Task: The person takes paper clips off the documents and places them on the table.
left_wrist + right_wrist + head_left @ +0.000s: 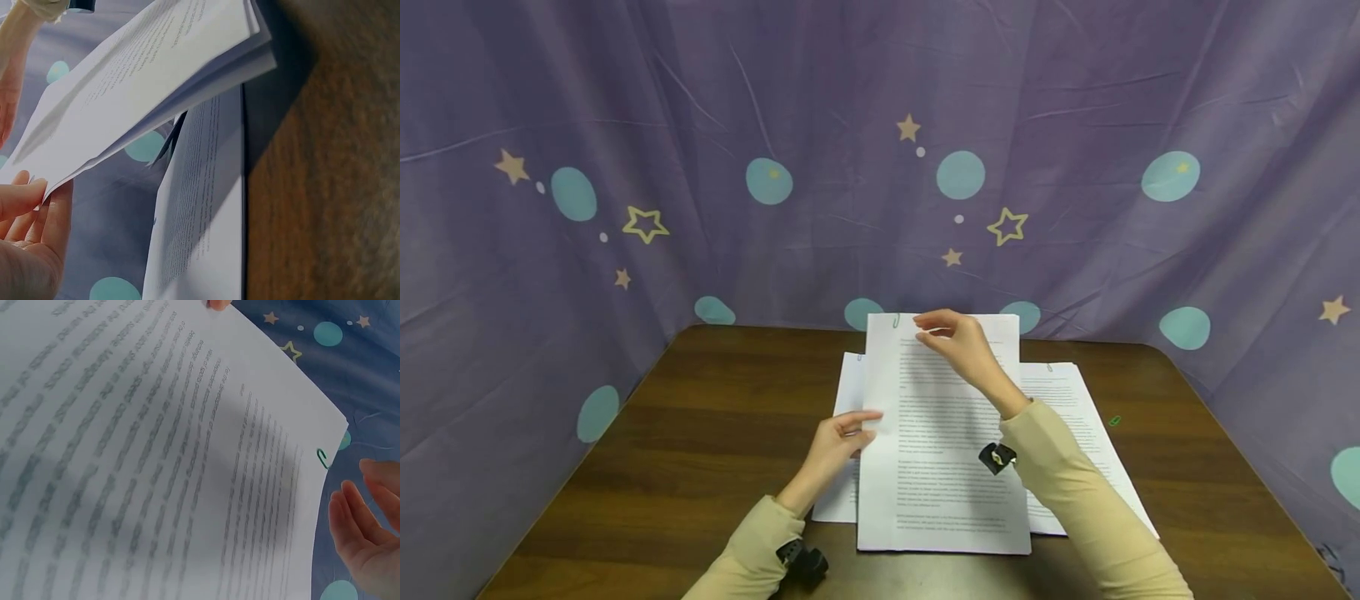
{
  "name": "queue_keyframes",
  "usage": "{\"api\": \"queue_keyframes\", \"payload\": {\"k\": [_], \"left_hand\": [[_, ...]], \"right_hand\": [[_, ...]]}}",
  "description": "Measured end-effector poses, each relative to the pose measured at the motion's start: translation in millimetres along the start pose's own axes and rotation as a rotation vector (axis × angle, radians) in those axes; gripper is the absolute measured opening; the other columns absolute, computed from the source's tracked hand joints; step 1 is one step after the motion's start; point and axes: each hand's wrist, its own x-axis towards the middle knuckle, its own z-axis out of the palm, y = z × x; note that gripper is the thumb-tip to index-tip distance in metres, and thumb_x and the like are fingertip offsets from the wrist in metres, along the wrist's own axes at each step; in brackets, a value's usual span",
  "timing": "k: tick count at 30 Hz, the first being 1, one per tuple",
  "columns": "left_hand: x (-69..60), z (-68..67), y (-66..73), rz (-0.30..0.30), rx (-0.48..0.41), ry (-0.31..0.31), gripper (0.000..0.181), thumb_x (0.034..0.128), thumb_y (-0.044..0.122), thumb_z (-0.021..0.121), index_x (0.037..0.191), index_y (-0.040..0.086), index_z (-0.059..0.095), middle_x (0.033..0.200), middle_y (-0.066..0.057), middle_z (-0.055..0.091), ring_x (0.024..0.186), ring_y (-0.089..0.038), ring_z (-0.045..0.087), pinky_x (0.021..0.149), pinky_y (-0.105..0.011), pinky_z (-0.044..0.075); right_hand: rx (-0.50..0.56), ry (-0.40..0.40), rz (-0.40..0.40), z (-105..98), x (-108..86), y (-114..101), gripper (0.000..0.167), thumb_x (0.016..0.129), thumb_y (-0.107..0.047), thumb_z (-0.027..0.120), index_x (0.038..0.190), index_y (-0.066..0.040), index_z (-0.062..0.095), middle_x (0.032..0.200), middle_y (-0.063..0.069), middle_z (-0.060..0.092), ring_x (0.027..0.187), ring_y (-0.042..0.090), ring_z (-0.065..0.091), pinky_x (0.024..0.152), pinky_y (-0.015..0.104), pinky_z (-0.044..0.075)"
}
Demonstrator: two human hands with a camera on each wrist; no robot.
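Observation:
My left hand (829, 450) pinches the left edge of a sheaf of printed sheets (958, 492), thumb on the front face. In the left wrist view the sheaf (144, 81) is lifted and tilted, its sheets fanning slightly apart at the near end. A green paper clip (322, 458) sits on the sheaf's top edge, toward the left corner. Close to that clip, my right hand (958, 346) hovers over the top of the page. Its fingers are loosely bent, and the right wrist view shows the hand (369, 531) apart from the paper with nothing in it.
Partly covered by the sheaf, a clipped paper stack (835, 504) lies at the left and another (1078, 433) at the right. A loose green paper clip (1115, 421) rests on the wooden table (722, 400) at the right. A patterned purple curtain (835, 108) hangs behind.

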Motion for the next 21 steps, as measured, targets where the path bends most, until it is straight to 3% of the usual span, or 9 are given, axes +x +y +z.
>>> {"api": "queue_keyframes", "payload": {"k": [6,14,21], "left_hand": [[-1.3,-0.2,5.0,-0.015,-0.025,-0.018,0.027,0.0777,-0.004,0.061,0.105,-0.002,0.063,0.067,-0.009,0.061,0.049,-0.006,0.044,0.048,-0.018,0.042],[-11.7,1.9,29.5,0.008,-0.013,-0.039,0.027,0.0783,-0.008,0.057,0.105,-0.008,0.061,0.059,-0.007,0.051,0.048,-0.007,0.039,0.05,-0.018,0.04],[-13.7,3.1,30.9,0.008,0.003,-0.037,0.026,0.0781,-0.009,0.057,0.104,-0.007,0.061,0.056,-0.002,0.043,0.05,-0.007,0.04,0.051,-0.018,0.041]], "right_hand": [[0.006,0.019,-0.002,6.3,4.3,-2.1,0.024,0.078,0.0,0.064,0.101,0.004,0.062,0.1,0.017,0.063,0.094,0.027,0.058,0.08,0.032,0.048],[-0.028,0.043,-0.02,10.9,9.8,-2.0,0.025,0.077,0.0,0.065,0.102,0.003,0.062,0.104,0.017,0.061,0.089,0.029,0.06,0.077,0.032,0.049],[-0.043,0.013,-0.055,13.7,13.1,-0.9,0.026,0.078,0.001,0.063,0.104,0.003,0.062,0.109,0.017,0.059,0.091,0.028,0.059,0.078,0.031,0.049]]}}
